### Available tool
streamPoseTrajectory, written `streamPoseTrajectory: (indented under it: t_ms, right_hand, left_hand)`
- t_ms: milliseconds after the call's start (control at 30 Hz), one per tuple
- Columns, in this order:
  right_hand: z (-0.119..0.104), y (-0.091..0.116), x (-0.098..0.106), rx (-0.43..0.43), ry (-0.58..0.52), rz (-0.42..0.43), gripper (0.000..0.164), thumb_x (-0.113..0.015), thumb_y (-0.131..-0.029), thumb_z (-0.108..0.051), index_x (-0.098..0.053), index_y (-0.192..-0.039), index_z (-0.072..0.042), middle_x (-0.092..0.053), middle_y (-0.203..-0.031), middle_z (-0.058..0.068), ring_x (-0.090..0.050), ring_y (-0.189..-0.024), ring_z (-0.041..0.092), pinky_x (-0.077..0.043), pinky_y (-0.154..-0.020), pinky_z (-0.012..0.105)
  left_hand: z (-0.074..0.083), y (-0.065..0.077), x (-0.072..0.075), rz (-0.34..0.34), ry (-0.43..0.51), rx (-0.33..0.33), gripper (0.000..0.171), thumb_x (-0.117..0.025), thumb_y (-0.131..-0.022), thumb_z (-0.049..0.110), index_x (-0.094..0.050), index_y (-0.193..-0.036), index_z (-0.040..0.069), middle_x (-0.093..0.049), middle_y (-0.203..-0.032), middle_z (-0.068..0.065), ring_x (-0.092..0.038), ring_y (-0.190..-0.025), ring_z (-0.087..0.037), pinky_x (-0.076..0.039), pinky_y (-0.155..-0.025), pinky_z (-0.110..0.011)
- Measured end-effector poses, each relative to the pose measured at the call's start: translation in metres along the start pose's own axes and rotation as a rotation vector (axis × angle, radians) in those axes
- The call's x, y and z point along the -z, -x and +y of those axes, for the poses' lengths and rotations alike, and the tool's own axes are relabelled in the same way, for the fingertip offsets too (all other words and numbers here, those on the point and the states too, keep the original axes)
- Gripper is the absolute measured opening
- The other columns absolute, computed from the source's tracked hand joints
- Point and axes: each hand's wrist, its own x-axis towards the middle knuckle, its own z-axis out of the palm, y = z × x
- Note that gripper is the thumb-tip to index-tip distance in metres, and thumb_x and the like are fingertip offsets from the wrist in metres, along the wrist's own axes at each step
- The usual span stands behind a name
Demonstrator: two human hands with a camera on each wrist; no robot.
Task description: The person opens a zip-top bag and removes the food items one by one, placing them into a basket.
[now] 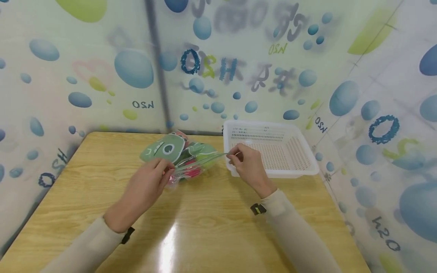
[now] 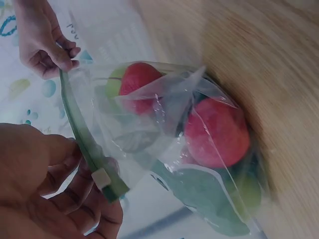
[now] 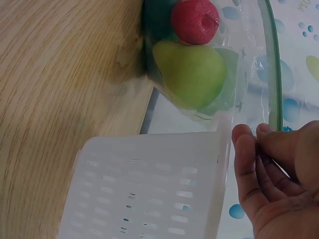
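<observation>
A clear zip bag (image 1: pixel 186 171) with a green zip strip (image 2: pixel 79 124) stands on the table, printed with a green cartoon face (image 1: pixel 167 148). Red round fruits (image 2: pixel 217 132) and a green pear (image 3: pixel 192 74) show through its plastic. My left hand (image 1: pixel 150 185) pinches one end of the strip, close to the white slider (image 2: pixel 101 178). At the opposite end, my right hand (image 1: pixel 249 165) pinches the strip's corner between thumb and fingers. The strip is stretched straight between both hands.
A white perforated plastic basket (image 1: pixel 273 175) sits at the back right of the wooden table (image 1: pixel 205 227), just beyond my right hand. Behind the table hangs a curtain (image 1: pixel 218 91) patterned with blue and green drops, and it continues along both sides.
</observation>
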Motion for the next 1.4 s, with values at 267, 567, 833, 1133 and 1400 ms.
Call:
streamPoseTrajectory:
  t_ms: [267, 567, 833, 1133, 1400]
  right_hand:
    - [0.001, 0.0, -0.003, -0.004, 0.013, -0.01, 0.007, -0.085, -0.107, -0.007, -0.078, -0.108, -0.008, -0.087, -0.105, 0.01, -0.087, -0.087, 0.021, -0.071, -0.078, 0.036]
    - [0.002, 0.002, -0.004, 0.014, 0.017, -0.001, 0.009, -0.087, -0.105, -0.008, -0.079, -0.109, -0.007, -0.087, -0.106, 0.01, -0.087, -0.089, 0.022, -0.072, -0.081, 0.039]
    - [0.0, 0.008, -0.005, 0.115, 0.063, 0.014, 0.013, -0.085, -0.107, -0.008, -0.077, -0.115, -0.002, -0.08, -0.11, 0.016, -0.084, -0.091, 0.028, -0.072, -0.081, 0.041]
    - [-0.012, 0.016, -0.002, 0.217, 0.164, 0.053, 0.026, -0.085, -0.107, -0.014, -0.077, -0.128, -0.002, -0.075, -0.131, 0.016, -0.078, -0.117, 0.034, -0.069, -0.103, 0.049]
    - [-0.028, 0.022, -0.013, 0.599, 0.201, -0.008, 0.026, -0.086, -0.101, -0.005, -0.078, -0.126, -0.002, -0.075, -0.132, 0.017, -0.076, -0.122, 0.029, -0.068, -0.104, 0.038]
  left_hand:
    - [0.007, -0.014, -0.012, 0.029, 0.037, -0.045, 0.017, -0.093, -0.098, 0.007, -0.079, -0.108, 0.01, -0.078, -0.103, -0.007, -0.071, -0.082, -0.021, -0.062, -0.069, -0.042]
    - [0.012, -0.024, -0.025, -0.005, 0.027, -0.032, 0.013, -0.09, -0.101, 0.005, -0.079, -0.107, 0.01, -0.077, -0.1, -0.007, -0.076, -0.083, -0.022, -0.065, -0.07, -0.041]
    - [0.011, -0.026, -0.025, 0.031, 0.071, -0.013, 0.018, -0.081, -0.105, -0.003, -0.069, -0.115, 0.006, -0.072, -0.103, -0.01, -0.072, -0.083, -0.023, -0.064, -0.07, -0.041]
    - [0.008, -0.029, -0.028, 0.065, 0.117, -0.055, 0.021, -0.074, -0.105, -0.01, -0.076, -0.11, 0.01, -0.072, -0.109, -0.011, -0.07, -0.083, -0.025, -0.058, -0.066, -0.036]
    - [0.011, -0.032, -0.03, 0.009, 0.071, -0.069, 0.029, -0.076, -0.102, -0.015, -0.088, -0.116, 0.007, -0.076, -0.122, -0.016, -0.08, -0.101, -0.033, -0.069, -0.079, -0.044]
